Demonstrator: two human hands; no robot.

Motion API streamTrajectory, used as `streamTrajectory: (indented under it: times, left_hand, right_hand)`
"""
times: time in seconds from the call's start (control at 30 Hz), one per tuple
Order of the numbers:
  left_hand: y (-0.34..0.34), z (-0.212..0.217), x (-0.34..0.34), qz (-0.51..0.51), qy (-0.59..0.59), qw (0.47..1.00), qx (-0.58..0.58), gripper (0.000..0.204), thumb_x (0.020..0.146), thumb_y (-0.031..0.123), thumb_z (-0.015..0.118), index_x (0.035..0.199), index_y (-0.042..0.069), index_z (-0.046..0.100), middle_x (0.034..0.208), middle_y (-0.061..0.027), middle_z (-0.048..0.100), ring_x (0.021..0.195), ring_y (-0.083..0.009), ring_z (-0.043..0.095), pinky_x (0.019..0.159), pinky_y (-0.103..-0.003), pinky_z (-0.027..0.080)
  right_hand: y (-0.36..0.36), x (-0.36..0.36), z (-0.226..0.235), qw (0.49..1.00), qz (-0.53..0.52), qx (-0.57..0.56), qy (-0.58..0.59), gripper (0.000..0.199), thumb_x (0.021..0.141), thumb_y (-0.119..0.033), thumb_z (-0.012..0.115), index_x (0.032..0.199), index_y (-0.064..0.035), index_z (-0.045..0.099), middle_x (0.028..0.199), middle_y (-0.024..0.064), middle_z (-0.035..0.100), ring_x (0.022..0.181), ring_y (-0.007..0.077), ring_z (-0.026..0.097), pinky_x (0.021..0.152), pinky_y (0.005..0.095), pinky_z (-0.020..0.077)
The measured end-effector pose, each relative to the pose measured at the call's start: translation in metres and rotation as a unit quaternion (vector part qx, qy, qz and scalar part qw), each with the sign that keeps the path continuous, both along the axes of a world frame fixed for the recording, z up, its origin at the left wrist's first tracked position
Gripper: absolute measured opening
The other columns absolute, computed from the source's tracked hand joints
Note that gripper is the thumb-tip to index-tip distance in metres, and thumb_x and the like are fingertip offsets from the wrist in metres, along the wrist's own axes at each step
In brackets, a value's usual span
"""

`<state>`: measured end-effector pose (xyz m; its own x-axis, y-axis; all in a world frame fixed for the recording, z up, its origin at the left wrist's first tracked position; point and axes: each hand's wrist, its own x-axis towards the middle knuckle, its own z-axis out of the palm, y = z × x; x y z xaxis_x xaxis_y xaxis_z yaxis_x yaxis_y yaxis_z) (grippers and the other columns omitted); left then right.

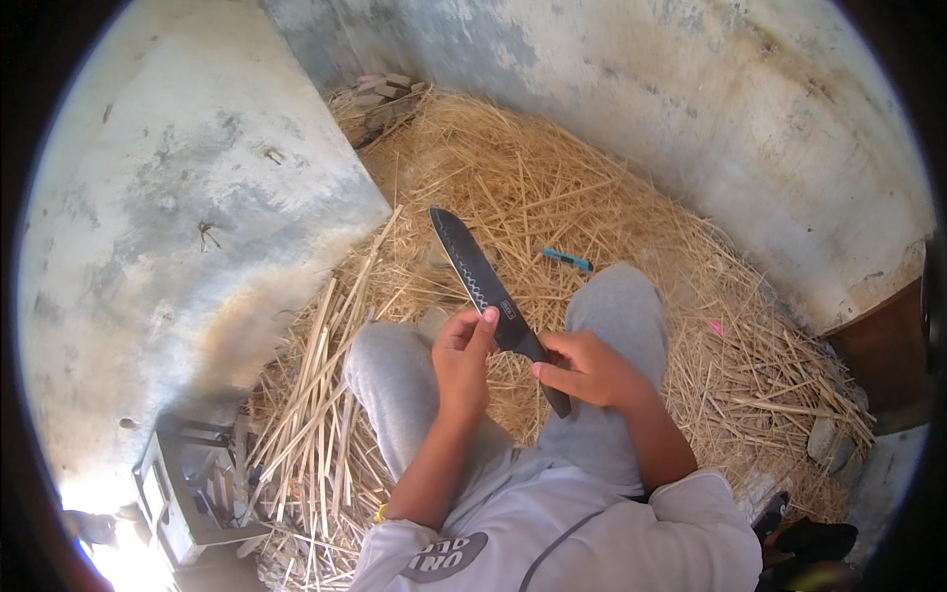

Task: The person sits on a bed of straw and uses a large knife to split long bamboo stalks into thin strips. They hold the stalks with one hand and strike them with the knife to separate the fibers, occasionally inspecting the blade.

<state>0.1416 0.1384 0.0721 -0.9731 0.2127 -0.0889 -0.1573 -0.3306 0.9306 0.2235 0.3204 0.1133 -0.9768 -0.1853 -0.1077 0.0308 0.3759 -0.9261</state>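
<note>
A large dark knife (473, 271) points away from me over my knees, its blade tip toward the straw. My right hand (587, 370) grips its black handle. My left hand (464, 360) rests its fingertips on the blade close to the handle. I sit on a bed of straw (552, 187) with my grey-trousered legs drawn up.
Stained concrete walls (187, 197) close in at left and back. A bundle of split cane strips (316, 395) lies by my left leg. A small blue object (567, 259) sits on the straw ahead. A metal box-like thing (182, 488) stands at lower left. Bricks (380, 94) lie in the far corner.
</note>
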Motion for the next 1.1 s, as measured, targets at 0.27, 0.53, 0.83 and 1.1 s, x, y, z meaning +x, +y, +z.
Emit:
streamTrajectory:
  times: [0.27,0.53,0.83,1.1]
  left_hand:
    - [-0.008,-0.008,-0.009,0.001,-0.023,0.997,0.078,0.024,0.093,0.025,0.074,0.097,0.001,0.070,0.079,0.0001,0.060,0.071,-0.0074,0.051,0.064,-0.022,0.039]
    - [-0.044,-0.018,-0.020,0.075,-0.006,0.994,0.080,0.018,0.092,0.027,0.075,0.094,0.010,0.068,0.083,0.0039,0.064,0.073,-0.0078,0.056,0.067,-0.024,0.042]
    - [-0.073,-0.015,-0.003,-0.025,0.046,0.996,0.076,0.020,0.095,0.033,0.070,0.091,0.015,0.064,0.085,0.0059,0.063,0.078,-0.0067,0.055,0.070,-0.026,0.042]
    - [-0.069,0.039,-0.062,-0.021,0.053,0.997,0.049,0.018,0.097,0.030,0.068,0.091,0.014,0.063,0.083,0.0054,0.061,0.076,-0.0068,0.054,0.067,-0.026,0.042]
  right_hand:
    - [0.002,0.003,-0.015,0.999,-0.002,-0.021,0.036,0.025,0.098,-0.024,0.060,0.102,0.0001,0.064,0.077,0.0030,0.066,0.073,0.0108,0.062,0.069,0.0285,0.0500]
    - [0.002,0.009,-0.031,0.997,0.037,0.018,0.072,0.021,0.098,-0.020,0.060,0.099,0.0006,0.065,0.078,0.0053,0.069,0.072,0.0110,0.065,0.069,0.0278,0.0521]
    - [0.012,0.015,-0.027,0.996,0.046,-0.051,0.058,0.021,0.093,-0.018,0.064,0.091,0.0026,0.064,0.079,0.0102,0.070,0.069,0.0141,0.068,0.065,0.0277,0.0548]
    - [0.007,-0.039,0.027,0.989,0.011,-0.106,-0.103,0.016,0.093,-0.019,0.060,0.084,-0.0073,0.052,0.062,-0.0020,0.054,0.042,0.0047,0.044,0.037,0.0234,0.0356]
